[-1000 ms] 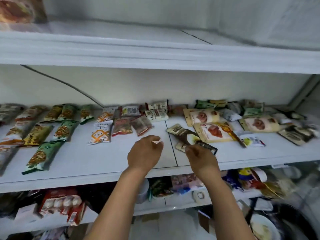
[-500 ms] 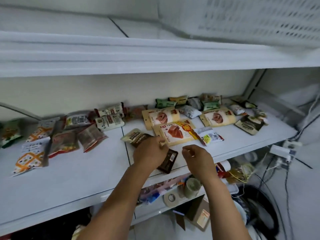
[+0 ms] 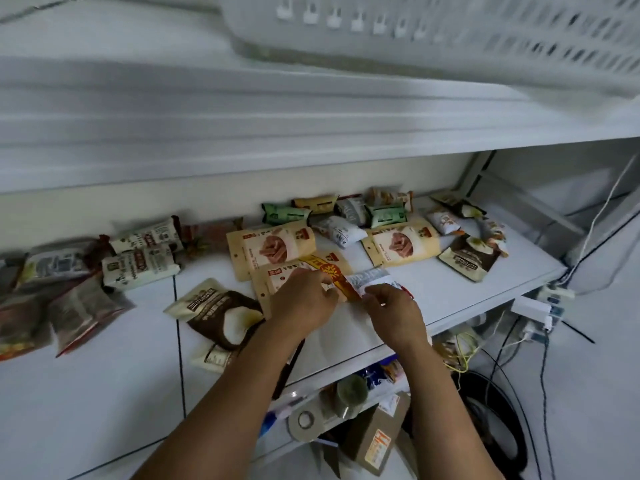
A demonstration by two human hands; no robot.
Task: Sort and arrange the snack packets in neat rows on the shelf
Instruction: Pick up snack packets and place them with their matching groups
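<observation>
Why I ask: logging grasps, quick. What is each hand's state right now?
Left hand: fingers curled at the orange-yellow packet; grip cannot be told.
Right hand: closed, pinching the silver-white packet.

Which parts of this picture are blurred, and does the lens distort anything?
Head view: motion blur smears the upper shelf edge and white basket; the beige packet is fairly sharp; the wide lens bends straight lines; soft light, no harsh glare.

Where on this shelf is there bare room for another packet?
Widest patch: front left of the shelf, in front of the clear packets and left of the brown pouch. A smaller strip: between the right hand and the right-end dark pouch. The back right, around the tan pouches, is crowded.
</observation>
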